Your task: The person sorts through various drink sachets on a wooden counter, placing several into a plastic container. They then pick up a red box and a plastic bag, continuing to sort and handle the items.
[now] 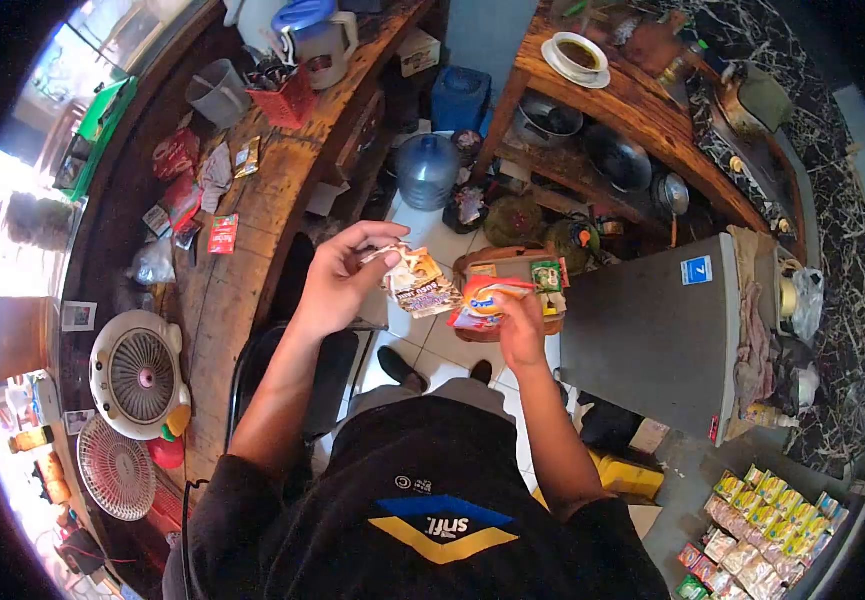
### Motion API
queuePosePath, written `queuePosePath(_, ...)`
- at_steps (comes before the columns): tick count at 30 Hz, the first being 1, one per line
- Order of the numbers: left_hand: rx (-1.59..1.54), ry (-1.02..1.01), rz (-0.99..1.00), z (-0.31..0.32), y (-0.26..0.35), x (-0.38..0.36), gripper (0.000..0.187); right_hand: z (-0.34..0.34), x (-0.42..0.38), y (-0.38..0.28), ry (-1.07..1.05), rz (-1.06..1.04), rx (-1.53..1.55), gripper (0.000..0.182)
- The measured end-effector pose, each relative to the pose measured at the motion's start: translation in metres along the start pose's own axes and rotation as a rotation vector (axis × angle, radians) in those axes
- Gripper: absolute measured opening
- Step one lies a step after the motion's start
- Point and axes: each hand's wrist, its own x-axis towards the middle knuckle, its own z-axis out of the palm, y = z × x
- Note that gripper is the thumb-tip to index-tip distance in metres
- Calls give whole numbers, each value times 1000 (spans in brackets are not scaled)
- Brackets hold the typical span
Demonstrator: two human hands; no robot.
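Observation:
In front of my body, my left hand [340, 285] pinches a brown and cream drink sachet [422, 285] between thumb and fingers. My right hand [522, 335] grips an orange and red sachet [485, 292], its thumb pressed on the front. A bluish-red packet edge [470, 321] shows just under that sachet. Behind and below the right hand is a brown container [552, 326], partly covered by the hand and packets. Inside it a green sachet [546, 276] is visible.
At left runs a wooden counter [252, 215] with loose sachets, a pitcher [219, 93] and a fan [138, 375]. A grey fridge [642, 335] stands at right. A water gallon [427, 172] sits on the tiled floor ahead. Packed sachets [767, 515] lie at lower right.

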Motion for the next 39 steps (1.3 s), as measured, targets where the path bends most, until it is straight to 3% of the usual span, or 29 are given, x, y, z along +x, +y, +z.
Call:
queuePosePath(2, 43, -25, -2, 28, 14, 1, 25, -20, -2, -16, 124, -197, -86, 25)
queuePosePath(3, 42, -26, 0, 40, 19, 3, 25, -25, -3, -32, 124, -199, -87, 25)
queuePosePath(5, 88, -52, -35, 69, 24, 3, 25, -36, -10, -72, -24, -315, -397, 20)
queuePosePath(6, 70, -36, -15, 85, 23, 3, 26, -47, -14, -86, -37, -326, -674, 22)
queuePosePath(7, 67, -39, -11, 101, 22, 3, 26, -53, -16, -98, -34, -331, -677, 22)
queuePosePath(9, 159, -39, -36, 129, 22, 3, 29, -56, -21, -118, -264, -421, -824, 26)
queuePosePath(11, 145, -50, -39, 157, 24, 2, 29, -53, -34, -131, -181, -404, -818, 27)
queuePosePath(13, 103, -55, 29, 181, 22, 1, 29, -65, -39, -139, -141, -347, -1013, 23)
queuePosePath(17, 71, -65, 1, 209, 22, -2, 29, -88, -44, -149, -178, -228, -756, 19)
queuePosePath(21, 84, -64, 17, 224, 18, -6, 24, -88, -49, -160, -208, -329, -618, 15)
queuePosePath(25, 91, -100, -96, 229, 15, -7, 18, -101, -46, -166, -257, -239, -617, 15)
queuePosePath(31, 64, -95, 14, 236, 13, -2, 10, -106, -44, -162, -259, -200, -492, 16)
queuePosePath(33, 168, -165, 228, 236, 14, 2, 6, -107, -43, -161, -214, -104, -351, 15)
queuePosePath(39, 137, -194, 253, 229, 15, 3, 4, -100, -43, -168, -238, -223, -430, 15)
